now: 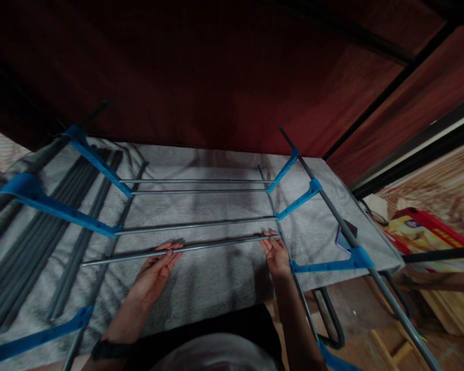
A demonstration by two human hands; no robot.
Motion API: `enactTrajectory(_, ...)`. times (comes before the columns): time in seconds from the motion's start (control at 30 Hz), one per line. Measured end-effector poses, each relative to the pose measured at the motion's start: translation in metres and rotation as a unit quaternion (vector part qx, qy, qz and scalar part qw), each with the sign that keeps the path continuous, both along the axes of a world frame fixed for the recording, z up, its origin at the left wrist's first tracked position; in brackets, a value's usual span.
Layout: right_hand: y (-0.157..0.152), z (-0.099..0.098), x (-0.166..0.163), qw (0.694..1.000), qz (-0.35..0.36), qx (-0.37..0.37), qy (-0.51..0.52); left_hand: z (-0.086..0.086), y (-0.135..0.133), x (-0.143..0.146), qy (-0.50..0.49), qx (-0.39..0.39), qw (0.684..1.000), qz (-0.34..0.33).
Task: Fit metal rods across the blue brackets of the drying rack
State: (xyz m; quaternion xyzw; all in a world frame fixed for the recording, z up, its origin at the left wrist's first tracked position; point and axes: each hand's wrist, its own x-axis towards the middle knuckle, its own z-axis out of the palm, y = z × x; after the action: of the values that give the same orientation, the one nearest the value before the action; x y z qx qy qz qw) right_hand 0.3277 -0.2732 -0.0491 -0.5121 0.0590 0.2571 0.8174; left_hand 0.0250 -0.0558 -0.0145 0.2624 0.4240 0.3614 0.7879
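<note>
The person's left hand [158, 270] has a thin metal rod [212, 245] lightly pinched between thumb and fairly straight fingers, a good way in from its left end, while the right hand [275, 253] pinches it close to the other end. The rod lies slightly aslant across the near part of the frame, its left tip sticking out past the left inner pole [97, 281], its right tip close by the right inner pole [298, 288]; whether it touches there, I can't tell. I'd judge it light and stiff, likely a hollow tube, smooth enough to roll or slide in a loose pinch, and more apt to dent than snap. Fingertips near both ends, with the very tips left bare, look the steadiest hold. Just beyond it, a similar crossbar [201, 225] spans the frame, with two more farther back. Blue brackets slope at either side, among them a left bracket [73, 215] and a right bracket [328, 265]. Loose grey tubes [42, 252] lie at the left on a grey blanket [204, 278]; a phone [345, 238] rests at the right, and a dark red cloth [201, 77] hangs behind everything.
</note>
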Motion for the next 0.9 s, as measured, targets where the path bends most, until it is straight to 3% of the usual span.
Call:
enactTrajectory(0.37, 0.005, 0.002, -0.001, 0.999, -0.011, 0.005, 0.03, 0.01, -0.007, 0.002, 0.024, -0.007, 0.999, -0.042)
enactTrajectory(0.67, 0.004, -0.001, 0.0, 1.0, -0.014, -0.007, 0.021, 0.006, -0.012, 0.017, 0.026, -0.05, 0.998, 0.002)
enactTrajectory(0.9, 0.002, -0.001, 0.0, 1.0, -0.009, 0.006, 0.019, 0.007, -0.014, 0.019, 0.028, -0.051, 0.998, -0.003)
